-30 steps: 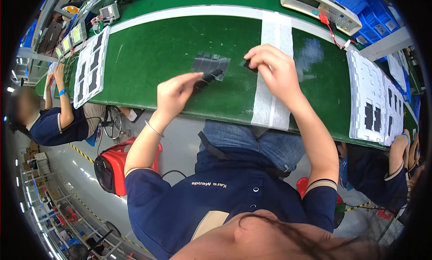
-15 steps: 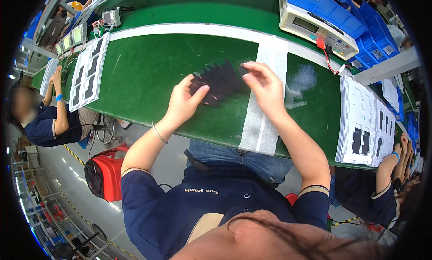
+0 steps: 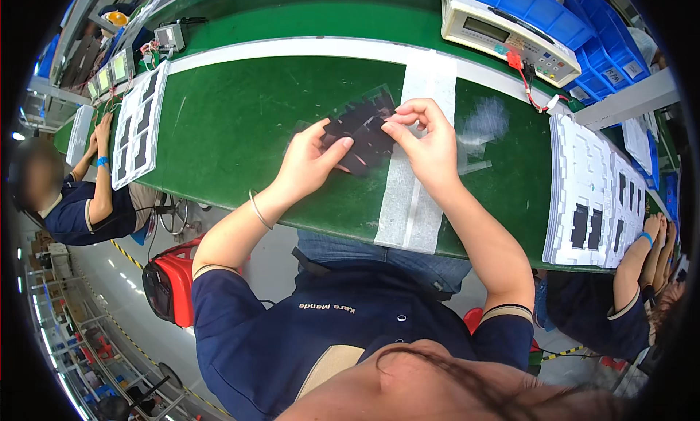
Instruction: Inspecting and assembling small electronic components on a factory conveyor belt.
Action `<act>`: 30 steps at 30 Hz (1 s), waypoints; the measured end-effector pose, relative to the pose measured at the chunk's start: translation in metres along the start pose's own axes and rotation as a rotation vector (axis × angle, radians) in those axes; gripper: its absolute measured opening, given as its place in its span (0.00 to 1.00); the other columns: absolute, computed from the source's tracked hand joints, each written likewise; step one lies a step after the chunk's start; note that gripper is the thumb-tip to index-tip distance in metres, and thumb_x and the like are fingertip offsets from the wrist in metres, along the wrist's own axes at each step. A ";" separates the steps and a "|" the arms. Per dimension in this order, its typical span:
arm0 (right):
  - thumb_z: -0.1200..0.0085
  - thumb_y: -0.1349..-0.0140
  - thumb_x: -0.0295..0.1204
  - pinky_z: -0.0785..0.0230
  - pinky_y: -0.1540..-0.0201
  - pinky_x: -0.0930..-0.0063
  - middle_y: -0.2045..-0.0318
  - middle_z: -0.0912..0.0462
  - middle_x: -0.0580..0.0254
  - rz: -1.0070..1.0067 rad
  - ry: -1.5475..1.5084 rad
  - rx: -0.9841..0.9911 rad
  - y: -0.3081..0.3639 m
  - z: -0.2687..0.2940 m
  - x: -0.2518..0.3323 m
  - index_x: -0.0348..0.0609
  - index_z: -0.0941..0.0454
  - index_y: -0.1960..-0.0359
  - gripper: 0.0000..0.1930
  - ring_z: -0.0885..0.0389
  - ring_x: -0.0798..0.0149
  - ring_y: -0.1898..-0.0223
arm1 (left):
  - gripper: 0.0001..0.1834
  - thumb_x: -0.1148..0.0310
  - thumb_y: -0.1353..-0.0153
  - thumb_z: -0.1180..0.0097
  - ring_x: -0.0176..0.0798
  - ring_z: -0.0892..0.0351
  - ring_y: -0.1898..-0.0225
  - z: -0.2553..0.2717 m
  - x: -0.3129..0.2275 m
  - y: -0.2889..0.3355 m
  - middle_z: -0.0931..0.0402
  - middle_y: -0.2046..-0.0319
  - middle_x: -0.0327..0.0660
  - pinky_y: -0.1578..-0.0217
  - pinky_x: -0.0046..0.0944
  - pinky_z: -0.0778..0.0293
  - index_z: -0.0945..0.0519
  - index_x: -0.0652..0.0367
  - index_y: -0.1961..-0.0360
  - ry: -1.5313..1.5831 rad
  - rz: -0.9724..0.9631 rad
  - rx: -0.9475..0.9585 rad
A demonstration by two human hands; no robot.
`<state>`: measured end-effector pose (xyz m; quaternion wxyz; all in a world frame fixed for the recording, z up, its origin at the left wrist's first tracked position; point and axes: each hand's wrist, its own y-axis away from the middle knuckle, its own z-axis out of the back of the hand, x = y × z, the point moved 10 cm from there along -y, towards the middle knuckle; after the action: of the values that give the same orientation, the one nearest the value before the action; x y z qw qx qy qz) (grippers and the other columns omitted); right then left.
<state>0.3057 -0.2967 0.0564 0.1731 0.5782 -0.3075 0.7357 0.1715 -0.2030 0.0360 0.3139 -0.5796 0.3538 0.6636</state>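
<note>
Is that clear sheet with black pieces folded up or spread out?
Spread out: the clear sheet extends between left hand and right hand, its black pieces showing.

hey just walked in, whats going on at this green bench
A person's bare left hand holds a clear plastic sheet covered with black pieces over the green worktop. Their bare right hand has its fingertips at the sheet's right side; whether they grip anything is unclear. A white tray with black rectangular pieces lies to the right.
</note>
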 end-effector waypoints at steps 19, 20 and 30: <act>0.48 0.43 0.24 0.36 0.66 0.83 0.74 0.24 0.69 -0.357 -0.485 0.013 -0.008 0.006 -0.038 0.40 0.28 0.69 0.02 0.28 0.78 0.71 | 0.24 0.71 0.52 0.40 0.40 0.33 0.52 0.023 -0.042 -0.024 0.32 0.56 0.41 0.51 0.37 0.33 0.30 0.60 0.52 -0.589 -0.271 0.370; 0.48 0.43 0.24 0.36 0.66 0.83 0.74 0.24 0.69 -0.355 -0.487 0.010 -0.009 0.006 -0.040 0.40 0.28 0.69 0.02 0.28 0.78 0.71 | 0.26 0.70 0.56 0.37 0.43 0.34 0.52 0.020 -0.043 -0.022 0.33 0.57 0.42 0.50 0.38 0.35 0.29 0.59 0.53 -0.927 -0.352 0.394; 0.50 0.42 0.24 0.36 0.64 0.83 0.72 0.23 0.68 -0.372 -0.512 -0.029 -0.008 0.006 -0.044 0.40 0.28 0.67 0.02 0.28 0.78 0.69 | 0.18 0.72 0.59 0.35 0.41 0.30 0.64 0.019 -0.021 -0.029 0.29 0.70 0.40 0.63 0.37 0.33 0.30 0.60 0.68 -1.085 -0.237 0.491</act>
<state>0.3272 -0.2906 0.0170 0.2299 0.7884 -0.2404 0.5174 0.1885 -0.1715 0.0554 0.6456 -0.1047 0.2191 0.7240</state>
